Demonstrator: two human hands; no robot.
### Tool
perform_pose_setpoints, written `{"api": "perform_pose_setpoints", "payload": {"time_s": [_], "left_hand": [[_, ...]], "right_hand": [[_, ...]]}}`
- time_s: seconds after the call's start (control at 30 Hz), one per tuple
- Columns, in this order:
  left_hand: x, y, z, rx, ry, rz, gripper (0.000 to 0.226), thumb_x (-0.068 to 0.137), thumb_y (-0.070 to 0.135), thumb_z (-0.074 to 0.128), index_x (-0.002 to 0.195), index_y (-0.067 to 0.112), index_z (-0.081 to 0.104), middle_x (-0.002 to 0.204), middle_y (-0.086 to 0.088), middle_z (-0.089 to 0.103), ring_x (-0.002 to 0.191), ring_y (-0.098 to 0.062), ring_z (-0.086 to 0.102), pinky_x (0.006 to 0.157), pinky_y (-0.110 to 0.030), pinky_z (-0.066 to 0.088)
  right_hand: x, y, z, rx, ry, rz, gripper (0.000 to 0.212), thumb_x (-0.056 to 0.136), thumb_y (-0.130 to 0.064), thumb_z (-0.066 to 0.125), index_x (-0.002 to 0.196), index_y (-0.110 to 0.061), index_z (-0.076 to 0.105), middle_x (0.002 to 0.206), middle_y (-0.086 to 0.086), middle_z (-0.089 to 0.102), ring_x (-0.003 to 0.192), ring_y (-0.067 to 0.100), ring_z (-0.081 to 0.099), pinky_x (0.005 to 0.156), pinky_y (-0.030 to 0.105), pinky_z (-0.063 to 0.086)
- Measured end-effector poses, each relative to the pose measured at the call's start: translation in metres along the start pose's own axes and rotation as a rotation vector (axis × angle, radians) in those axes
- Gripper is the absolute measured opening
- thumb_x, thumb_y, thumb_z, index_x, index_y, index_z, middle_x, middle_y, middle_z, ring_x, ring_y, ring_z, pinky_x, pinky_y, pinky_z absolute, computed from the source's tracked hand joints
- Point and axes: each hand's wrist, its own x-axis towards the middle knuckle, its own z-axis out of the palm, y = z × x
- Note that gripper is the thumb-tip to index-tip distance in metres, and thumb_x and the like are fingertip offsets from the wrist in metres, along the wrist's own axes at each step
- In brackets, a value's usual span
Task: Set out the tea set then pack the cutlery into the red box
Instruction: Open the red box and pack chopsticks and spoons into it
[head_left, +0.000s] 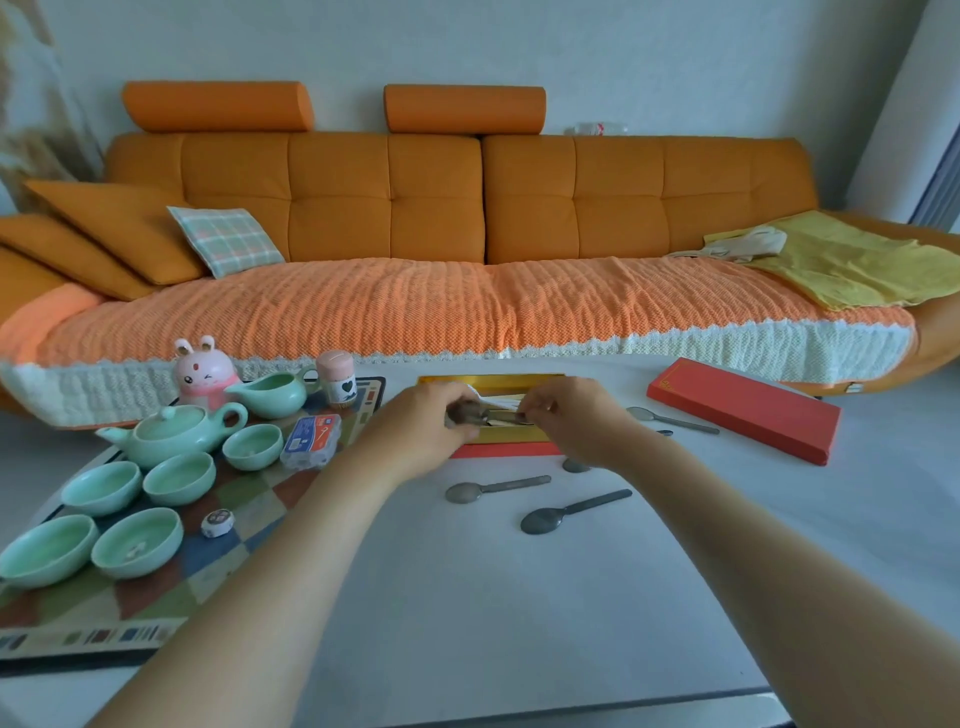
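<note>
The open red box (498, 450) with a gold inside rim lies at the table's middle back. Both hands hover over it holding one grey spoon (485, 414): my left hand (415, 434) grips the bowl end, my right hand (576, 421) pinches the handle. Three more grey spoons lie loose: one (496, 488) just in front of the box, a darker one (574, 512) nearer me, another (670, 420) to the right. The pale green tea set sits on the left mat: teapot (171, 434), pitcher (272, 395), several cups (179, 478).
The red box lid (743, 410) lies at the right back. On the patterned mat (249, 499) stand a pink rabbit figure (202, 371), a pink toothpick holder (336, 383), a plastic packet (311, 440) and a small wrapped round item (217, 522). An orange sofa (467, 234) stands behind the table.
</note>
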Motion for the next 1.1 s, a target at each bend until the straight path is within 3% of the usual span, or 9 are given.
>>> {"api": "perform_pose_setpoints", "payload": {"time_s": [0.07,0.17,0.33,0.47,0.6,0.7,0.8,0.93,1.1], "left_hand": [[0.008,-0.005,0.007,0.01,0.1,0.027,0.037,0.091,0.032,0.065,0.127,0.03,0.058,0.117,0.008,0.057,0.104,-0.015,0.055,0.082,-0.031,0.044],[0.017,-0.01,0.019,0.08,0.104,0.047,0.045,0.096,0.03,0.057,0.14,0.023,0.048,0.135,0.001,0.05,0.125,-0.02,0.043,0.098,-0.036,0.04],[0.021,-0.011,0.035,0.202,-0.021,0.142,0.049,0.099,0.036,0.049,0.146,0.022,0.044,0.149,0.004,0.041,0.138,-0.017,0.031,0.111,-0.037,0.03],[0.024,-0.017,0.045,0.342,-0.143,0.124,0.057,0.098,0.051,0.039,0.149,0.026,0.039,0.156,0.005,0.034,0.143,-0.019,0.024,0.116,-0.041,0.023],[0.027,-0.024,0.047,0.368,-0.164,0.114,0.058,0.097,0.054,0.037,0.147,0.026,0.041,0.155,0.005,0.035,0.142,-0.018,0.025,0.115,-0.042,0.024],[0.026,-0.025,0.046,0.354,-0.165,0.13,0.058,0.095,0.054,0.04,0.147,0.029,0.039,0.153,0.006,0.037,0.141,-0.017,0.026,0.114,-0.042,0.026],[0.02,-0.023,0.043,0.308,-0.151,0.142,0.061,0.095,0.052,0.045,0.15,0.03,0.032,0.155,0.006,0.033,0.142,-0.017,0.024,0.114,-0.041,0.024],[0.013,-0.018,0.037,0.323,-0.066,0.169,0.062,0.094,0.05,0.049,0.149,0.026,0.031,0.151,0.005,0.03,0.139,-0.018,0.022,0.112,-0.039,0.026],[0.004,-0.013,0.03,0.342,0.126,0.287,0.036,0.091,0.036,0.057,0.123,0.021,0.054,0.118,0.005,0.048,0.112,-0.018,0.043,0.092,-0.033,0.041]], "right_hand": [[0.009,0.003,0.003,-0.012,0.079,0.015,0.022,0.098,-0.018,0.052,0.1,-0.025,0.072,0.092,-0.004,0.066,0.072,0.02,0.062,0.064,0.031,0.05],[0.02,0.008,0.012,-0.102,0.115,0.088,0.025,0.099,-0.02,0.048,0.103,-0.029,0.072,0.097,-0.003,0.066,0.065,0.013,0.054,0.057,0.028,0.043],[0.031,0.006,0.027,-0.279,0.113,0.111,0.031,0.098,-0.022,0.045,0.105,-0.035,0.072,0.103,-0.005,0.071,0.092,0.019,0.062,0.079,0.032,0.045],[0.036,0.003,0.029,-0.233,0.076,0.112,0.035,0.098,-0.019,0.044,0.112,-0.034,0.072,0.111,0.0,0.068,0.098,0.023,0.06,0.082,0.035,0.051],[0.033,0.003,0.029,-0.105,-0.015,0.057,0.043,0.092,-0.008,0.04,0.111,-0.028,0.073,0.102,0.0,0.067,0.074,0.018,0.061,0.061,0.032,0.053],[0.025,0.0,0.028,-0.081,-0.077,0.001,0.04,0.091,-0.012,0.04,0.108,-0.025,0.074,0.095,-0.001,0.068,0.072,0.017,0.061,0.062,0.035,0.056],[0.019,0.0,0.026,-0.082,-0.07,-0.024,0.039,0.091,-0.01,0.04,0.11,-0.022,0.073,0.103,0.002,0.068,0.081,0.019,0.061,0.069,0.037,0.056],[0.012,0.001,0.02,-0.041,0.065,-0.088,0.042,0.089,-0.002,0.044,0.115,-0.021,0.072,0.116,-0.002,0.066,0.108,0.016,0.056,0.085,0.021,0.041],[-0.002,-0.007,0.01,-0.003,0.053,-0.14,0.03,0.089,-0.01,0.051,0.098,-0.026,0.075,0.09,-0.014,0.064,0.078,0.007,0.057,0.07,0.021,0.042]]}}
